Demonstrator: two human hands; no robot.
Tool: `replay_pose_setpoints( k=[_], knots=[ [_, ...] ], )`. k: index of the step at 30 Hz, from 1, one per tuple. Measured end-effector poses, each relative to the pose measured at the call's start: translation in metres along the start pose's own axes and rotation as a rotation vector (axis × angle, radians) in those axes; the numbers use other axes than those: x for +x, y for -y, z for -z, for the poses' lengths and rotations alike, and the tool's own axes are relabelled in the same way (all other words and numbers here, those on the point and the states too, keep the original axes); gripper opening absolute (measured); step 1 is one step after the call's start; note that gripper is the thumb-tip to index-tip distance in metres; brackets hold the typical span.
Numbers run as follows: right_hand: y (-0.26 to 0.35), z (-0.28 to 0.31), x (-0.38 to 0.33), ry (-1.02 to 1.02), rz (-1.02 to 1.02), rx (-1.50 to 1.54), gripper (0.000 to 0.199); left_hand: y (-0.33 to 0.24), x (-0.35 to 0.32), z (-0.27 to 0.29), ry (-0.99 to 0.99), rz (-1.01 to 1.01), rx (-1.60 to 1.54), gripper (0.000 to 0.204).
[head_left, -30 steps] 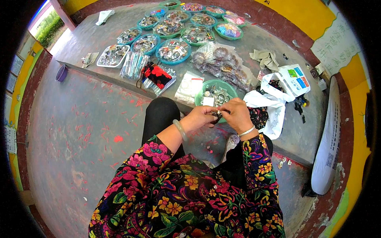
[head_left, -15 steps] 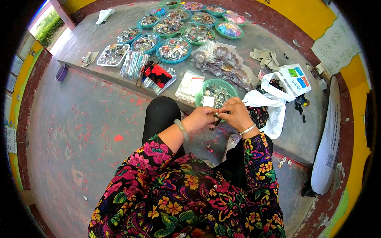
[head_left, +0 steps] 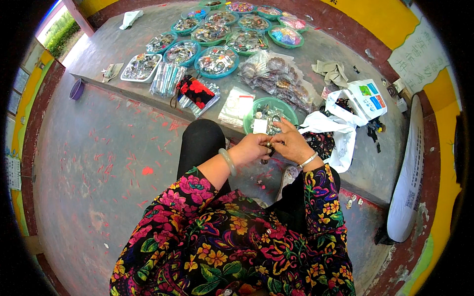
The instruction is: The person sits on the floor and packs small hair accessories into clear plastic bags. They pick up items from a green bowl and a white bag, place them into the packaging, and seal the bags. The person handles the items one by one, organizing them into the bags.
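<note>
My left hand (head_left: 250,148) and my right hand (head_left: 293,145) meet just in front of a green plastic basin (head_left: 295,117). Both are closed, fingertips pinching a small dark item (head_left: 269,146) with a shiny, bead-like spot. Fingers cover most of it, so its kind is unclear. A white card (head_left: 259,127) shows right above my left fingertips; whether it is held or lies in the basin I cannot tell. Small packaged pieces (head_left: 270,114) fill the basin. On my left wrist is a pale bangle (head_left: 227,162), on my right a silver one (head_left: 308,160).
Several basins of small goods (head_left: 216,61) stand on the raised concrete ledge. Nearer are bagged pens (head_left: 167,80), a red-and-black pouch (head_left: 196,92), clear bags of brown round pieces (head_left: 279,81) and a white plastic bag (head_left: 340,140). A purple bucket (head_left: 77,90) sits at far left.
My right hand's fingers have lifted and spread slightly, with the thumb and index still pinched at the small dark item. My left hand stays nearly in place.
</note>
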State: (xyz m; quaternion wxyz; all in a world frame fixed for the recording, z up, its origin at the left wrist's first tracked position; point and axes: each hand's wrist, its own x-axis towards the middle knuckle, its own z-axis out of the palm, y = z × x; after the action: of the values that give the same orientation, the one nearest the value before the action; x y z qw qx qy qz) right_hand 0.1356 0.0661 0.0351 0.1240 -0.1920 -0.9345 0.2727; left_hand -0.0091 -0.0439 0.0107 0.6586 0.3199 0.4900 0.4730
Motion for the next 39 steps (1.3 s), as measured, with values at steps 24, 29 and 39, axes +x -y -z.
replay_pose_setpoints(
  k=[24,29,39],
  knots=[
    [0.001,0.01,-0.001,0.085,-0.005,0.049,0.02,0.004,0.002,0.002,0.042,0.019,-0.126,0.039],
    [0.003,0.012,-0.002,0.069,-0.047,0.141,0.02,0.009,0.006,0.006,0.044,-0.007,-0.106,0.039],
    [0.006,0.013,-0.002,0.108,-0.01,0.044,0.017,0.004,0.003,0.003,0.022,0.023,-0.098,0.031]
  ],
)
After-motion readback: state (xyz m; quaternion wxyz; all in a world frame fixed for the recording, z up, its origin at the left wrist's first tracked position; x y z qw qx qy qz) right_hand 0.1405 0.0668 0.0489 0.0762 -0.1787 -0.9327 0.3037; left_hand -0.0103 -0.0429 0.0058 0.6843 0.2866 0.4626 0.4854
